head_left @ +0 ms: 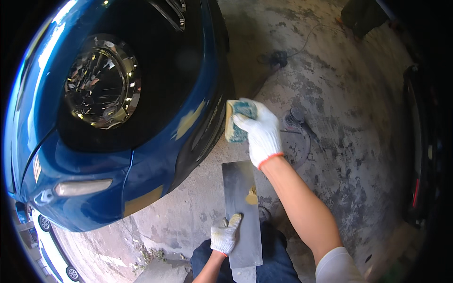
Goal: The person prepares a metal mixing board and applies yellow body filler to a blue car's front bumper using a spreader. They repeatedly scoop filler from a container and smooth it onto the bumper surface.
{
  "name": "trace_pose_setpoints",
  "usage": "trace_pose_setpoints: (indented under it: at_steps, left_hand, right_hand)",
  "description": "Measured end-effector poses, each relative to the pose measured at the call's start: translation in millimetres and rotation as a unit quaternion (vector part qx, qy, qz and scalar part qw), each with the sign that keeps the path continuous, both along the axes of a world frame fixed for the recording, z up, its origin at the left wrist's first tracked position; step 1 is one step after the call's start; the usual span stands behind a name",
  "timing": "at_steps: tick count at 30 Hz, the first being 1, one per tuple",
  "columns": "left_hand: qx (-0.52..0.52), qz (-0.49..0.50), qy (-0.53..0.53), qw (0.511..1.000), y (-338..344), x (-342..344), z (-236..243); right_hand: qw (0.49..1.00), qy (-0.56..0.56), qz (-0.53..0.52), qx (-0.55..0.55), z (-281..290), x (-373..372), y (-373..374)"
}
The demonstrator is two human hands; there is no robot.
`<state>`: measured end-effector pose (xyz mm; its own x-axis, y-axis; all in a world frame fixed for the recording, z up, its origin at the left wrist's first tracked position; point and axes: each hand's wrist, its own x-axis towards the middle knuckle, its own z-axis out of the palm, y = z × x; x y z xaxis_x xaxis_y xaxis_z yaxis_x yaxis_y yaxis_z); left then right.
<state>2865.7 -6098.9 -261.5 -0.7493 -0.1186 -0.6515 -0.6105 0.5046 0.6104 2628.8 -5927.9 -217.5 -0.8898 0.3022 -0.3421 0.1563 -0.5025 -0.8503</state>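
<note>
My right hand (264, 129), in a white knit glove with an orange cuff, is closed around a green putty spreader (240, 129) with a yellowish, smeared edge. It is held up beside the blue car bumper (158, 162), apart from the board below. My left hand (225, 234), also gloved, grips the left side of a long grey mixing board (243, 221), its thumb lying on top. A dab of yellow putty (252, 195) sits on the board's right side. Yellowish filler patches (189, 120) show on the bumper, with another patch (143, 201) along its lower edge.
The car's round headlight (104, 82) is at upper left. On the stained concrete floor (302, 75) lie a power sander (298, 118) with a hose and a dark corded tool (278, 58). A person's legs (362, 18) stand far right. A white car (52, 247) is at lower left.
</note>
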Motion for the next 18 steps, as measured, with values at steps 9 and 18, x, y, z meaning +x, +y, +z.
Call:
trace_pose_setpoints:
  at_steps: [9,18]
  left_hand:
    - [0.032,-0.065,-0.081,0.994,-35,-29,40]
    - [0.028,-0.109,-0.079,0.991,-81,-63,49]
  right_hand:
    - [0.964,0.030,-0.034,0.263,3,-63,-35]
    - [0.886,0.053,-0.084,0.453,4,-67,-51]
